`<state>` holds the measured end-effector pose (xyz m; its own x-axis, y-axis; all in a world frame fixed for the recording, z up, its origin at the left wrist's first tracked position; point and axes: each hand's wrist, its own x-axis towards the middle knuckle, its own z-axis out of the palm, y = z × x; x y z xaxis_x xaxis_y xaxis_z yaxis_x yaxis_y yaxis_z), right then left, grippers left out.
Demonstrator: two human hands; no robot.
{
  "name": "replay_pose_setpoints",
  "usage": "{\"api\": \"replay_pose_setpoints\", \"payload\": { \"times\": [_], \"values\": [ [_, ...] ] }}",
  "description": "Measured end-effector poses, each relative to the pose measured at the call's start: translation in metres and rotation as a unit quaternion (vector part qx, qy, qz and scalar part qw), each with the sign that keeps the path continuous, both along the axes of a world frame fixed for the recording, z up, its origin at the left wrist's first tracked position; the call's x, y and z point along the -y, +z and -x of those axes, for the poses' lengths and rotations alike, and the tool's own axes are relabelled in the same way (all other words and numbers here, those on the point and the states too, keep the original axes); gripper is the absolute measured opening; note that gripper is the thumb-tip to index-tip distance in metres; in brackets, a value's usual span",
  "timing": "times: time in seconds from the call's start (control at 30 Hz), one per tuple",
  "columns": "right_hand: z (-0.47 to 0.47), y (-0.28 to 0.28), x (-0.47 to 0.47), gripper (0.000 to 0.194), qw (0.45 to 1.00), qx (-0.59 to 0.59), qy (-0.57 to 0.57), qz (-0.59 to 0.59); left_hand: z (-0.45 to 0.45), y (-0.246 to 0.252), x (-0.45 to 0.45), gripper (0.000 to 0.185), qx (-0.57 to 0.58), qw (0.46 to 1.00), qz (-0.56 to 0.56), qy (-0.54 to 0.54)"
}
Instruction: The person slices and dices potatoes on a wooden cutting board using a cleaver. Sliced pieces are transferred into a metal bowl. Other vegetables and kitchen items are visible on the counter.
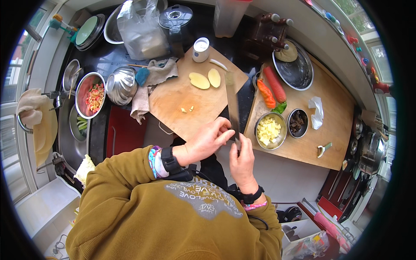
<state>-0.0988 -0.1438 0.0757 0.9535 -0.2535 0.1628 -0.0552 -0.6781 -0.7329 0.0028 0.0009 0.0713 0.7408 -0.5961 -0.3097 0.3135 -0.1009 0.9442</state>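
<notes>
A kitchen knife (232, 100) is in my right hand (243, 162), gripped by its handle, its slightly blurred blade pointing away from me past the right side of the wooden cutting board (169, 94). My left hand (208, 141) is at the lower part of the blade with thumb and fingers bent; whether they pinch it is unclear. Two pale yellow potato pieces (199, 80) (214, 78) lie on the board, cut faces up. Nearer me are a few small yellow scraps (184, 110). A white strip (218, 64) and a white canister (201, 49) are at the board's far corner.
On the right-hand board (325, 139) are a bowl of yellow cubes (268, 130), a bowl of dark pieces (297, 123), a carrot (275, 84), peppers (266, 94), a peeler (324, 149) and a dough bowl (294, 73). Leftward are a cloth (162, 72), bowls (122, 86) and the sink (66, 136).
</notes>
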Motion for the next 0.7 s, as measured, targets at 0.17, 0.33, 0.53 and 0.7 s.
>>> {"api": "replay_pose_setpoints", "payload": {
  "times": [0.17,0.33,0.53,0.7],
  "values": [
    [0.014,-0.016,0.002,0.022,0.96,-0.132,-0.063,-0.239,-0.025,-0.025,-0.059,0.023,0.195,0.964,-0.176,0.026],
    [0.023,-0.048,-0.007,0.03,0.915,-0.259,-0.09,-0.297,-0.038,-0.055,-0.106,0.024,0.259,0.919,-0.298,0.007],
    [0.02,-0.074,-0.013,0.033,0.896,-0.307,-0.09,-0.307,-0.052,-0.084,-0.118,0.02,0.29,0.897,-0.332,0.01],
    [0.02,-0.084,-0.018,0.034,0.893,-0.322,-0.073,-0.305,-0.058,-0.095,-0.113,0.019,0.277,0.894,-0.352,-0.003]
  ]
}}
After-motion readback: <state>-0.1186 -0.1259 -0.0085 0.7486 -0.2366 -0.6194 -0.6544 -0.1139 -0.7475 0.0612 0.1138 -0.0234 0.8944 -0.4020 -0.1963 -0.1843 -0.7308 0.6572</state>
